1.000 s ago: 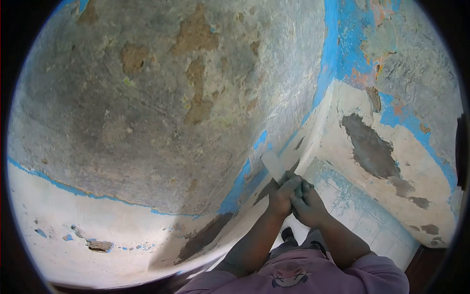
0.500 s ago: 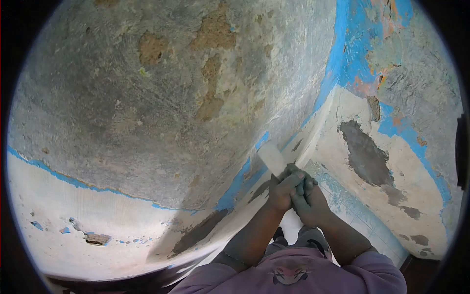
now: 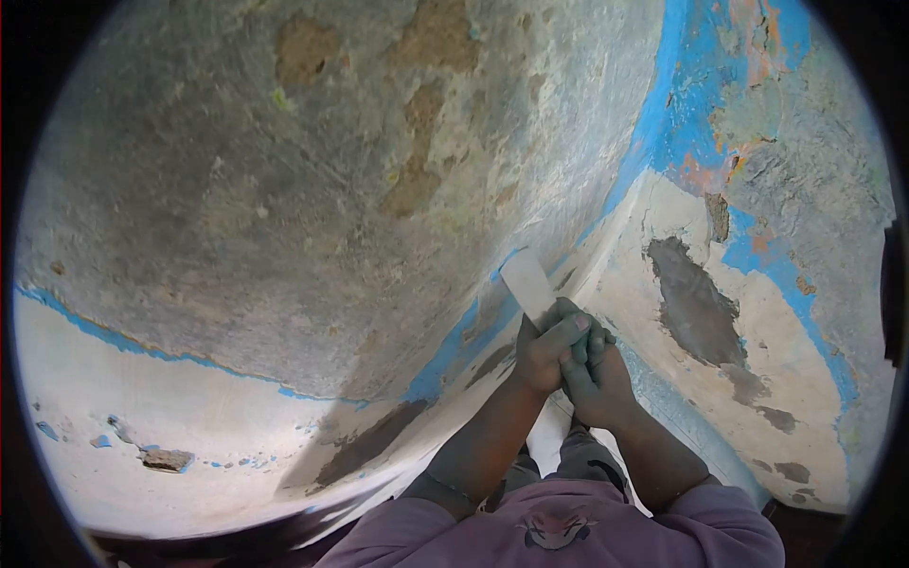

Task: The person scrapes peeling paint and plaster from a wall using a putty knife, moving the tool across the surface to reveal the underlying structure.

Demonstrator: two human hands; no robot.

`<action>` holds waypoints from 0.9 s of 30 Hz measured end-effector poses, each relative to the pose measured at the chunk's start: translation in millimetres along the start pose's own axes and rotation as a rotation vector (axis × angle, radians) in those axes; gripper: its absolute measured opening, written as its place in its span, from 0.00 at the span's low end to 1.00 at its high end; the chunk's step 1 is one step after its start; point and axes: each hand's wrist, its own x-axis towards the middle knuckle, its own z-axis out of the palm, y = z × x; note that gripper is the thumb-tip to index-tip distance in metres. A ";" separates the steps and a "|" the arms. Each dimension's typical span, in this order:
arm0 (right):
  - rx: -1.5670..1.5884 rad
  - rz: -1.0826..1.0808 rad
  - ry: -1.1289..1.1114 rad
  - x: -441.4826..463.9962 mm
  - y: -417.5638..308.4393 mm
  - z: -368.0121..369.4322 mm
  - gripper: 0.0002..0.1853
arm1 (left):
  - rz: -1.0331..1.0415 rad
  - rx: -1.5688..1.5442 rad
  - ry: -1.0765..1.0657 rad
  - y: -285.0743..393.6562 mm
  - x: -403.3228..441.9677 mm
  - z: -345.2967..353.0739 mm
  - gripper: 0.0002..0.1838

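Note:
A flat, pale scraper blade points up and left from my two hands, its tip against or close to the wall beside a blue paint strip. My left hand is closed round the scraper's handle, just below the blade. Pressed against it on the right, my right hand is also wrapped round the handle. The handle itself is mostly hidden by my fingers.
Bare grey plaster with brown patches covers the wall on the left. Cream paint with a dark patch lies on the right wall past the corner. Pale floor tiles show below, near my legs.
The blade has moved slightly up along the blue strip, with both hands still round the handle. The view has shifted a little, and the wall patches sit differently in it.

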 end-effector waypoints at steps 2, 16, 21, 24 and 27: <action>-0.309 -0.305 0.068 -4.3 16.4 1.8 0.19 | 0.001 -0.034 0.029 -7.6 -8.2 -3.5 0.08; -0.082 -0.066 0.080 12.5 -7.5 4.8 0.24 | 0.033 0.053 0.033 6.0 10.5 -3.5 0.09; -0.276 -0.334 0.133 1.8 5.7 5.0 0.23 | 0.002 -0.052 0.043 -5.9 -6.0 -0.6 0.09; -0.221 -0.258 0.101 8.8 -2.9 5.3 0.22 | 0.030 0.032 0.034 3.7 6.8 -3.2 0.08; -0.164 -0.206 0.068 5.2 -3.2 6.0 0.23 | 0.020 0.028 0.004 10.6 0.8 3.2 0.07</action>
